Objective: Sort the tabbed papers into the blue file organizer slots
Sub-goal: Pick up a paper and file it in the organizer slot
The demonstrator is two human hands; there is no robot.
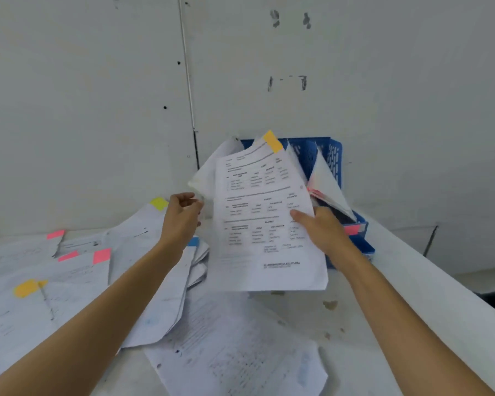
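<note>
My right hand [322, 230] grips a printed sheet with an orange tab [265, 221] by its right edge and holds it upright in front of the blue file organizer [333, 155]. My left hand [182, 217] is raised beside the sheet's left edge, fingers curled, pinching the corner of a bent white paper [209, 172] that leans out of the organizer's left slot. More papers with pink tabs [326, 190] stand in a slot to the right. The sheet hides most of the organizer's front.
Loose tabbed papers [69, 270] lie spread over the white table at the left, with pink, orange, yellow and blue tabs. Another printed sheet [235, 350] lies near the front. The wall stands right behind the organizer. The table's edge runs along the right.
</note>
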